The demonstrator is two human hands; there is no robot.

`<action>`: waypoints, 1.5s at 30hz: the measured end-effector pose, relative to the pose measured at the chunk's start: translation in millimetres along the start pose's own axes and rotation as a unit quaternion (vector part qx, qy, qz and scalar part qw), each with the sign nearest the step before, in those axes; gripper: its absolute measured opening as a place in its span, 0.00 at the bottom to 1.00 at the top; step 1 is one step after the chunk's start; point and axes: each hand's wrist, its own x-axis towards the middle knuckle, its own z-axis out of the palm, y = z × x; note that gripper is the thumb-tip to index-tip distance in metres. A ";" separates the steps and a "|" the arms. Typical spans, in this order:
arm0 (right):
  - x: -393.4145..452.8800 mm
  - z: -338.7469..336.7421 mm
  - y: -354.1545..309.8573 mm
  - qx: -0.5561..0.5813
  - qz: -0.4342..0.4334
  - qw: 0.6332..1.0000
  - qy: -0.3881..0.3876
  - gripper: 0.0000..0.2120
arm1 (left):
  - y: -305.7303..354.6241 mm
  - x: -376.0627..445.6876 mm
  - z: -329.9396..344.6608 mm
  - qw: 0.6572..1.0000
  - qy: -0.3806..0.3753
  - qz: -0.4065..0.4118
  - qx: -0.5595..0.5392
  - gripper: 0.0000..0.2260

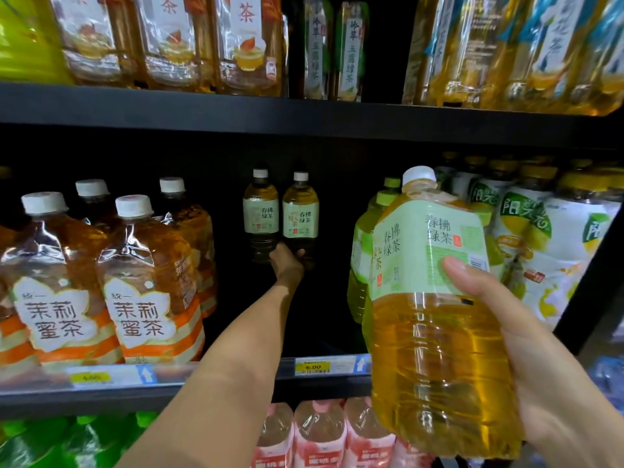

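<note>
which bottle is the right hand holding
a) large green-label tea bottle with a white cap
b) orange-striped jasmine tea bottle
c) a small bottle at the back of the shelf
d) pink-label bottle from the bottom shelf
a: the right hand grips the large green-label tea bottle in front of the shelf, while the left hand reaches in to the small bottles at the back.

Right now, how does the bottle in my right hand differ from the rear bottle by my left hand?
The held bottle is tilted, off the shelf, in the right hand; the rear bottle stands upright deep on the shelf, the left hand at its base. The held bottle's tea looks golden; the rear bottle's looks dark in shadow. Both have white caps and the same pale green label.
</note>
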 end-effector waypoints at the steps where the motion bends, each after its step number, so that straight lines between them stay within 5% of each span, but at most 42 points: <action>1: 4.9 -2.6 11.7 -0.002 -0.021 1.000 0.007 0.21 | -0.1 2.2 1.8 1.000 -0.003 0.004 -0.001 0.17; 10: 11.3 -1.7 11.1 -0.049 -0.013 0.999 0.004 0.19 | 7.4 3.6 4.8 0.995 0.033 0.037 0.084 0.11; 18: 26.8 4.1 40.5 0.034 -0.109 0.993 0.029 0.18 | 11.3 2.8 6.1 0.991 0.030 0.039 0.127 0.10; 23: 38.4 30.8 43.0 0.117 -0.083 0.990 0.012 0.16 | 12.6 -2.1 -0.7 0.988 0.015 0.036 0.147 0.10; 26: 30.0 28.2 54.0 0.371 -0.027 0.927 0.050 0.21 | 18.8 -21.2 -21.9 0.987 -0.003 0.040 0.155 0.13; 28: 25.9 28.0 45.7 0.515 0.013 0.857 -0.018 0.20 | 15.1 -48.7 -45.9 0.977 -0.042 0.112 0.179 0.13; 30: 22.4 36.1 27.3 0.539 0.008 0.841 -0.050 0.14 | -3.2 -85.9 -76.6 0.939 -0.038 0.275 0.205 0.15; 33: 22.8 48.5 32.0 0.581 -0.058 0.809 -0.063 0.16 | -37.0 -137.6 -125.3 0.827 0.006 0.487 0.280 0.20; 38: 73.1 59.3 8.6 0.547 -0.065 0.834 -0.015 0.33 | -85.5 -154.2 -159.7 0.697 -0.045 0.582 0.417 0.25; 41: 99.8 69.7 -10.5 0.554 -0.087 0.828 0.023 0.27 | -96.4 -157.8 -168.1 0.667 -0.061 0.602 0.434 0.28; 45: 139.9 90.5 -25.3 0.594 -0.102 0.798 0.033 0.39 | -91.0 -161.1 -174.8 0.665 -0.043 0.615 0.421 0.30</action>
